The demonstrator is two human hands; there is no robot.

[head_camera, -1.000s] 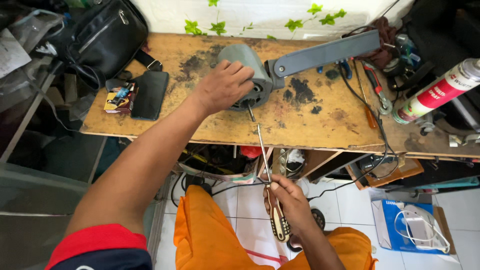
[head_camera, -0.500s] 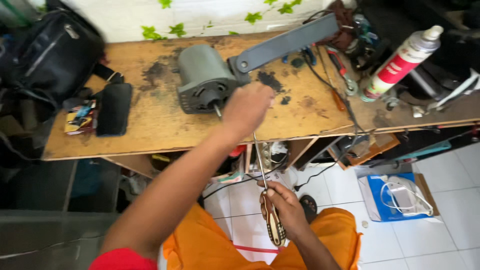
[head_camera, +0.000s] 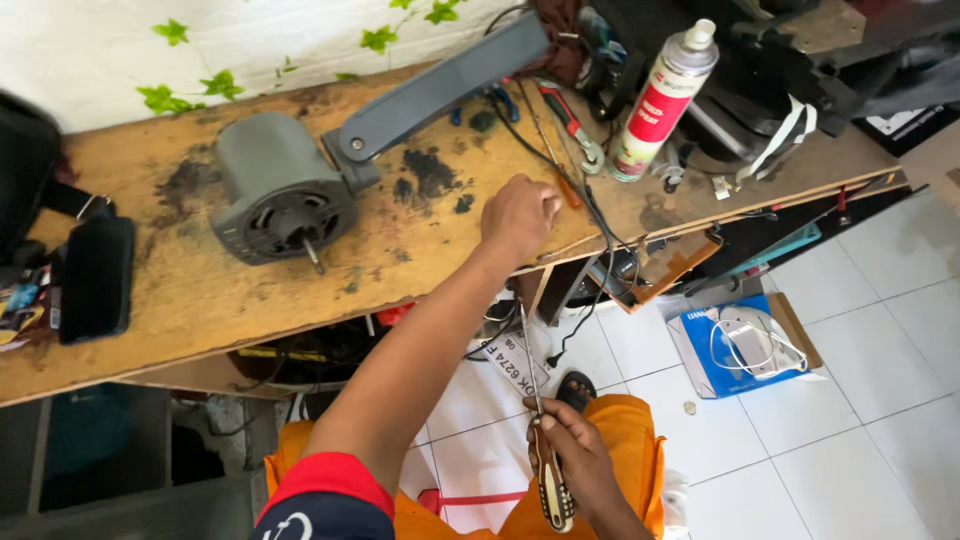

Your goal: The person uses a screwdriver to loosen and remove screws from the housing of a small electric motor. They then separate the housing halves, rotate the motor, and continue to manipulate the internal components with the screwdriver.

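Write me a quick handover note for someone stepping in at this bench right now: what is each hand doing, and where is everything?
Left hand: closed, reaching over the wooden bench near the front edge, at an orange-handled tool; actual grip unclear.
Right hand: holds a long screwdriver over the lap, shaft pointing up.
Grey motor lies on the bench, shaft toward the front, untouched, its long grey arm attached.
Spray can stands behind.
Nothing is being worked on the motor yet.

Red-and-white spray can (head_camera: 660,100) upright on the bench; blue-white box (head_camera: 745,345) on the floor
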